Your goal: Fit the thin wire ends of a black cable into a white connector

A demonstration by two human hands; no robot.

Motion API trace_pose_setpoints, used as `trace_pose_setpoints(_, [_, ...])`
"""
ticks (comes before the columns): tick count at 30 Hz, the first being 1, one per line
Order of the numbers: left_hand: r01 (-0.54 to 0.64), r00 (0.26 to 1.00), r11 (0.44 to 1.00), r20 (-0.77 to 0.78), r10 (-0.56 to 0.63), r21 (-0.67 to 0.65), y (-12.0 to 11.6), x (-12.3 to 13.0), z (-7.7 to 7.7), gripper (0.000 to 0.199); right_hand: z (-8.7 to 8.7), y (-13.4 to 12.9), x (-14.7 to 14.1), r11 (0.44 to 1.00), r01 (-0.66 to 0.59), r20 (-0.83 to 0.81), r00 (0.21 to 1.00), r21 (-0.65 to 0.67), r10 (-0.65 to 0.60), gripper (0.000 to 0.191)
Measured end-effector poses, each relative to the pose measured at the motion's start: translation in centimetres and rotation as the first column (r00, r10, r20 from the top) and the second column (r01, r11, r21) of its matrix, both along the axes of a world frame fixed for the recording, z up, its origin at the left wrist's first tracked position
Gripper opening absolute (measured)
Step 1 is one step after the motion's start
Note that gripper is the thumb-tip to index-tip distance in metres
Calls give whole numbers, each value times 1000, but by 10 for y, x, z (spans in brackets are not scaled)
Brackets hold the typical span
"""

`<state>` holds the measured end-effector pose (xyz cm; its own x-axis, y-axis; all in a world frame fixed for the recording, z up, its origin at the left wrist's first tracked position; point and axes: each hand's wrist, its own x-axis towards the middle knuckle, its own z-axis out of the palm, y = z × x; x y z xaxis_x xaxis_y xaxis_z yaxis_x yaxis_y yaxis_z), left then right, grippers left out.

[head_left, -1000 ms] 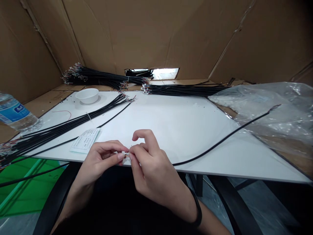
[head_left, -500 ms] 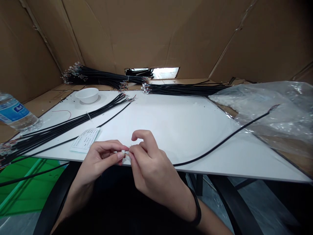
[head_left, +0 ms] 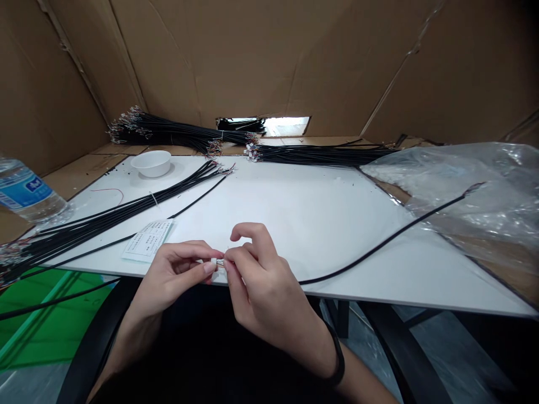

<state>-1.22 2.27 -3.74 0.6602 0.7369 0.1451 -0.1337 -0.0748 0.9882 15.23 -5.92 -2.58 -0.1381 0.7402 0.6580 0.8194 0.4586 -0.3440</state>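
1. The left hand (head_left: 168, 275) is pinching a small white plug (head_left: 214, 261) between thumb and fingertips, near the front edge of the counter (head_left: 273, 196).
2. The right hand (head_left: 267, 289) is meeting it from the other side, thumb and forefinger closing narrowly on the thin wires (head_left: 220, 264) just beside the plug; another finger is curling up, clear of the grip. The fingers are hiding exactly how the wires are sitting in the plug.
3. A black cable (head_left: 366, 257) is emerging from beneath the right hand and curving rightward over the counter, its bare-wired end lying over the clear plastic bag (head_left: 484, 207). It appears to be joining those wires, though the hand is covering the join.
4. The plug is looking very light, hard and smooth, so it may be slipping easily; its sides are seeming the best place for a pinch.
5. The wires are looking soft, bendy and fragile, probably needing a light hold close to the plug.
6. The cable is appearing springy and fairly stiff, and its weight is likely tugging on the wires; its black sleeve is offering the sturdier grip.
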Motion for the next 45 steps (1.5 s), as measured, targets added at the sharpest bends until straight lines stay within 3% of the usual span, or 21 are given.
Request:
trace_pose_setpoints(27, [-14, 1000, 1000, 1, 14, -7, 0, 0, 2, 10, 0, -3, 0, 1000, -16, 19, 1000, -10, 16, 17])
trace_pose_setpoints(45, [-44, 999, 999, -25, 43, -19, -1, -1, 2, 8, -7, 4, -4, 999, 7, 72, 997, 51, -11, 20])
